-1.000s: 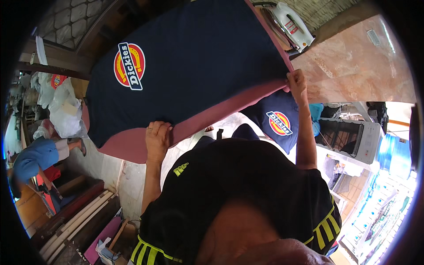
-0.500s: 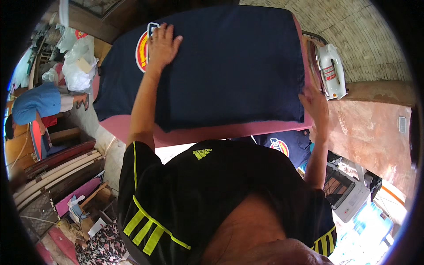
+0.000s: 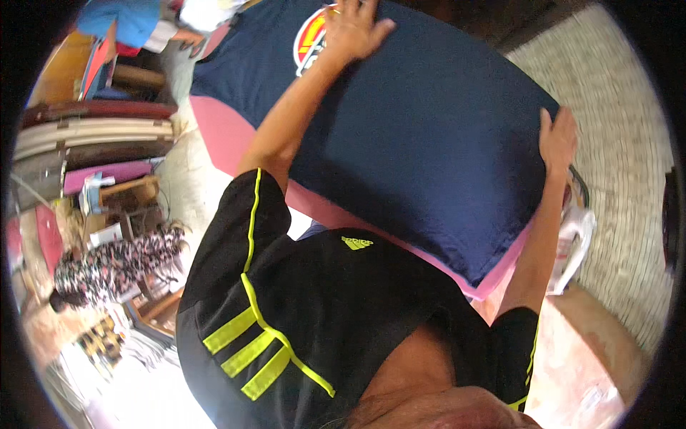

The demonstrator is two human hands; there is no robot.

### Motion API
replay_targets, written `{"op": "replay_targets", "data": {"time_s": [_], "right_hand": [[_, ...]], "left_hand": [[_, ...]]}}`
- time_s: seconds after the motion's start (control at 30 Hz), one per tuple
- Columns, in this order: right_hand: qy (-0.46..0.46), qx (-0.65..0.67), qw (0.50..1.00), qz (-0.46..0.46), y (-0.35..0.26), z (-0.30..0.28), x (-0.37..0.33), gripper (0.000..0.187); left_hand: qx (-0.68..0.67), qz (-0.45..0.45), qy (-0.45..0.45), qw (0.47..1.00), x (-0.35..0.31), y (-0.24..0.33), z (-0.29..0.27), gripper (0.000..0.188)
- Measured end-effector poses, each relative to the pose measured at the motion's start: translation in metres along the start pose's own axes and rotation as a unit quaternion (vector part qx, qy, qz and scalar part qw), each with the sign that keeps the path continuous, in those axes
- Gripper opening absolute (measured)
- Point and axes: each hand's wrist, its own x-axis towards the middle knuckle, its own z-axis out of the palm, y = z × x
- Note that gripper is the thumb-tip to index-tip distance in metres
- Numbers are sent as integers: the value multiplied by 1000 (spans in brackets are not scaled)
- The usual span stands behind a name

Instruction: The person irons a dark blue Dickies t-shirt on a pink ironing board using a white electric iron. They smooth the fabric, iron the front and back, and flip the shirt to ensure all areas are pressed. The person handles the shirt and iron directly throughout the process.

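A navy cloth garment lies spread over a board with a pink cover. Its round red, yellow and white emblem is partly covered by my left hand, which rests flat on the cloth with fingers spread. At the cloth's right edge, my right hand lies with its thumb apart from the fingers; I see nothing held in it. Beside my right forearm, a white iron shows in part, the rest hidden by the arm.
A woven mat-like wall rises on the right. To the left, a person in a blue top bends near the board's end, and another in patterned clothing is lower down. Stacked boards and cluttered items line that side.
The whole view has turned, so the board now slants down to the right. My right hand has moved farther up the cloth's right edge. My left hand stays by the emblem.
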Motion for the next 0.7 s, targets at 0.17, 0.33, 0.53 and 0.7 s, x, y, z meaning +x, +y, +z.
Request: {"op": "replay_targets", "data": {"time_s": [0.17, 0.33, 0.53, 0.7], "right_hand": [[-45, -8, 999, -24, -121, -43, 1, 62], [-152, 229, 933, -230, -309, -106, -35, 76], [-192, 274, 897, -290, -360, -118, -34, 60], [-166, 297, 881, -329, -454, -121, -31, 50]], "left_hand": [[-37, 45, -66, 996, -104, 27, -58, 86], [-2, -106, -98, 990, -138, -53, -104, 79], [71, -198, -43, 977, -161, -229, -134, 61], [95, -190, -91, 973, -164, -262, -135, 69]]}}
